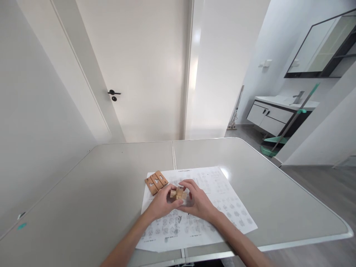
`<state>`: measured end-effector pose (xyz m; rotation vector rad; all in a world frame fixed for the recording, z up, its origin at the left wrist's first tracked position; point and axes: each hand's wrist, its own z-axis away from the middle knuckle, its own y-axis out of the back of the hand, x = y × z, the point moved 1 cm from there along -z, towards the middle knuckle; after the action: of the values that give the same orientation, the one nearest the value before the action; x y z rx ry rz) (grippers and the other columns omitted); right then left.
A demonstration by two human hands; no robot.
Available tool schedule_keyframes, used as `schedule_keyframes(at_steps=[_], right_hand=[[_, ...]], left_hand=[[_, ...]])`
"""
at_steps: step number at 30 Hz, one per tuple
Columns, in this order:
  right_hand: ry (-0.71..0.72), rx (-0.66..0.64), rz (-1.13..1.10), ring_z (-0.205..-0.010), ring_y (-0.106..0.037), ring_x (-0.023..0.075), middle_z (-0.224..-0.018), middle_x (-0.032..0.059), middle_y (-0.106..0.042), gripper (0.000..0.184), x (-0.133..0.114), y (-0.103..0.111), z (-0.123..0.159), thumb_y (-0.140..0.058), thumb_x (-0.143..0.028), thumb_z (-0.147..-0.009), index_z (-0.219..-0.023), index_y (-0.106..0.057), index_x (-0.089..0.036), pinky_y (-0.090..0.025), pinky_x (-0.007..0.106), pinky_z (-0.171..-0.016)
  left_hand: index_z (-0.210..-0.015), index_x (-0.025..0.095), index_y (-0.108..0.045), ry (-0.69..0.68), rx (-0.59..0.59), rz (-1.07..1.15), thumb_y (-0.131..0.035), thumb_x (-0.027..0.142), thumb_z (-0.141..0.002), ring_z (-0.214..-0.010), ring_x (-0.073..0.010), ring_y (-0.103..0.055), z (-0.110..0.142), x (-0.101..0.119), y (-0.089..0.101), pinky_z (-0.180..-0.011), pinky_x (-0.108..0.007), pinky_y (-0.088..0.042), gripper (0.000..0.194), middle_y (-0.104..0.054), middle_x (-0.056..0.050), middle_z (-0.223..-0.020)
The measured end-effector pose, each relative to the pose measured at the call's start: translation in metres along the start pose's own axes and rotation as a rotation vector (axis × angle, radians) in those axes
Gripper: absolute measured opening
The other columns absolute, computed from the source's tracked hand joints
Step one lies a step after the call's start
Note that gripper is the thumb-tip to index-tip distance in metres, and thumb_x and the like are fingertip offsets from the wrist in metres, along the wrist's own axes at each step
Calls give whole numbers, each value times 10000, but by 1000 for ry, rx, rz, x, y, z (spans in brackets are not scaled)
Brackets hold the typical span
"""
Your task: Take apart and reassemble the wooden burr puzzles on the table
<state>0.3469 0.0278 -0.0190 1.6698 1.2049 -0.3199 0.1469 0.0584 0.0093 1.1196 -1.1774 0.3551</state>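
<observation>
Both my hands meet over a printed instruction sheet [222, 193] on a grey table [111, 178]. My left hand [161, 202] and my right hand [198, 202] are closed around a small cluster of light wooden puzzle pieces [178, 193], fingers curled on either side of it. Just beyond my left hand, three notched wooden bars [156, 181] lie side by side on the sheet's far left corner, untouched.
The table has a seam down its middle [172, 155] and a rounded far right corner. A white door with a black handle [113, 92] stands behind. To the right are a bathroom vanity [274, 115] and a leaning green mop [292, 122].
</observation>
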Motion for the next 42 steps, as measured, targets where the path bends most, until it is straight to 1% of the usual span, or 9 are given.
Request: schedule_keyframes(at_steps=[2,4,12,18,25,29,33,38,42], right_hand=[[38,19,34,-956,-669,215,-1329,96,-519,634,-3,2,-1,-789,-267,-815,-1370,-489,-328,-580,320,-683],[59,36,43,-908,-670,201,-1294,89,-527,605,-6,3,-1,-777,-242,-800,-1339,-516,-321,-571,310,-671],[61,45,46,-894,-663,214,-1283,111,-550,608,-11,5,-2,-763,-292,-794,-1354,-527,-319,-564,317,-670],[75,34,49,-807,-639,177,-1339,111,-520,655,-8,4,0,-766,-309,-805,-1407,-510,-340,-552,313,-629],[96,67,39,-866,-637,199,-1258,97,-543,682,-10,4,0,-765,-226,-746,-1381,-537,-329,-536,303,-638],[103,77,38,-852,-636,200,-1244,94,-558,715,-9,3,-1,-776,-225,-727,-1389,-530,-333,-541,307,-645],[94,78,32,-880,-642,213,-1227,89,-587,696,-8,3,-1,-773,-239,-740,-1385,-531,-338,-554,323,-690],[92,78,18,-920,-646,229,-1221,90,-607,680,-9,4,-2,-763,-234,-753,-1386,-538,-337,-564,335,-723],[93,85,-1,-895,-645,219,-1216,85,-622,673,-12,5,-3,-754,-209,-739,-1369,-553,-331,-552,319,-687]], left_hand=[[-1042,198,-570,-28,-31,26,-629,400,-874,-784,-181,-592,0,1,0,-705,-278,-463,270,-640,-19,-905],[-1024,197,-560,-42,-47,39,-611,428,-886,-765,-174,-570,1,1,0,-695,-274,-453,273,-620,-13,-884],[-957,198,-540,-27,-60,101,-591,427,-912,-729,-159,-526,0,-3,0,-673,-266,-418,239,-588,5,-843],[-964,189,-553,-47,-67,118,-607,456,-920,-728,-156,-515,0,-9,1,-670,-267,-409,275,-583,3,-846],[-946,192,-543,-41,-63,116,-572,474,-930,-765,-166,-542,-2,-8,2,-698,-274,-425,284,-598,-6,-872],[-914,194,-538,-20,-54,88,-572,474,-920,-749,-164,-536,-2,-5,4,-689,-271,-424,281,-590,0,-839],[-942,193,-565,-11,-49,89,-553,476,-939,-768,-174,-576,-2,-2,4,-704,-279,-447,283,-637,-16,-877],[-965,193,-574,-29,-34,90,-613,444,-907,-798,-183,-604,-2,-4,3,-730,-283,-472,260,-654,-22,-900],[-936,195,-571,-9,-24,102,-619,472,-904,-804,-194,-625,-3,-4,3,-730,-286,-486,283,-659,-26,-887]])
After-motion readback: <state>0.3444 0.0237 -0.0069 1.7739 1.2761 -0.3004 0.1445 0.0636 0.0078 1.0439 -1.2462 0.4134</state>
